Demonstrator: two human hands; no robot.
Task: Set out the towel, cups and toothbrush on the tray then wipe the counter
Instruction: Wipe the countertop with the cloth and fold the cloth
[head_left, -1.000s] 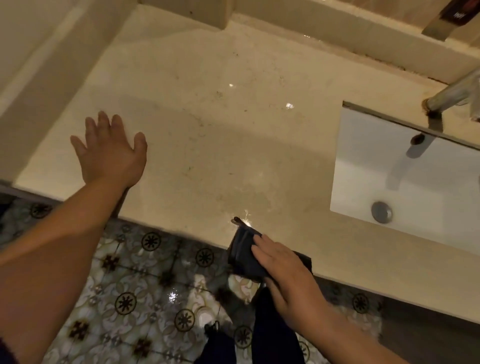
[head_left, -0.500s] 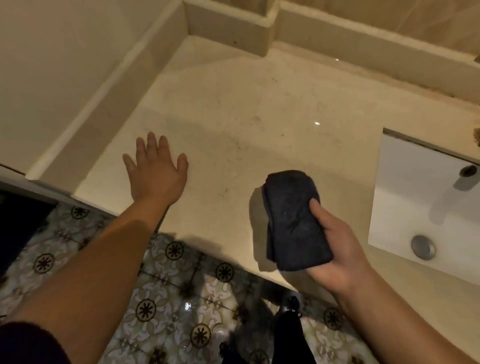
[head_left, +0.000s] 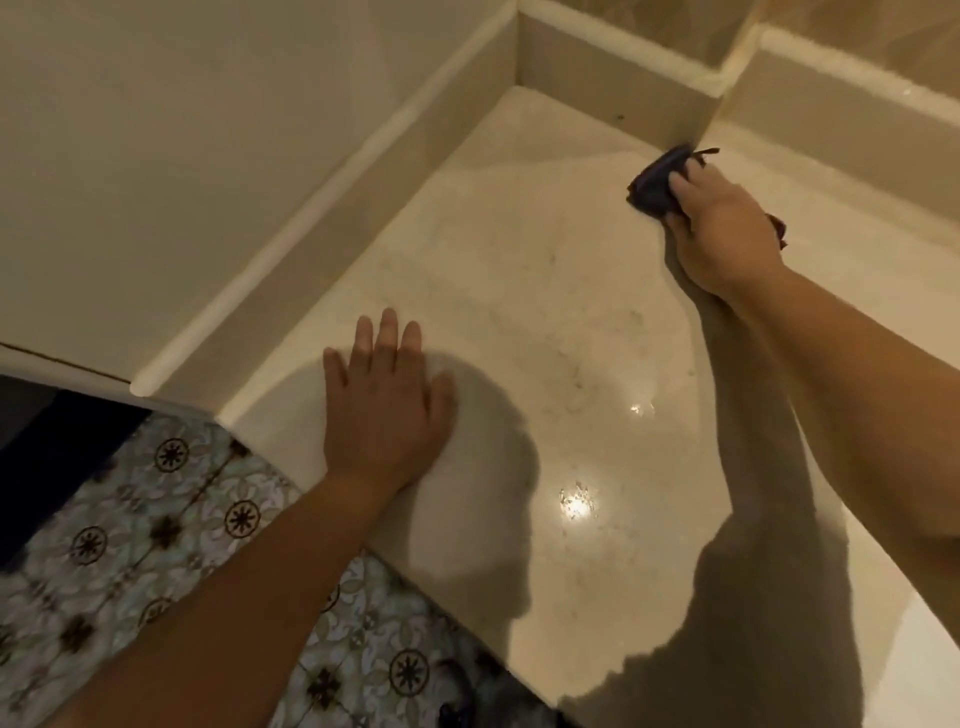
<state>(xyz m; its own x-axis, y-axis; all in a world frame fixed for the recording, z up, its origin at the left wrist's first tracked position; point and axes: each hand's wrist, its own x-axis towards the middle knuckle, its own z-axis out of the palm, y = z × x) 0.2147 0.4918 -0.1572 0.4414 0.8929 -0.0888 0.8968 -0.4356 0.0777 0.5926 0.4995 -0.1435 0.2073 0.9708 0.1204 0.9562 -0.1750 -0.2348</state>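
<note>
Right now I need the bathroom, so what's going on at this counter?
A person is wiping the counter. Their right hand presses a dark cloth onto the surface at the far back, by the corner of the raised ledge. Their left hand lies flat and empty near the front edge, bracing them. No tray, cups or toothbrush are in view.

Both my forearms are bare, no sleeves in frame, no watch, no bands at either wrist. My left hand (head_left: 387, 410): no rings on the visible fingers, nails short. My right hand (head_left: 722, 228): no rings or gloves that I can see, fingertips mostly hidden. Dark trouser leg and shoe show faintly at the bottom edge, blurred.
</note>
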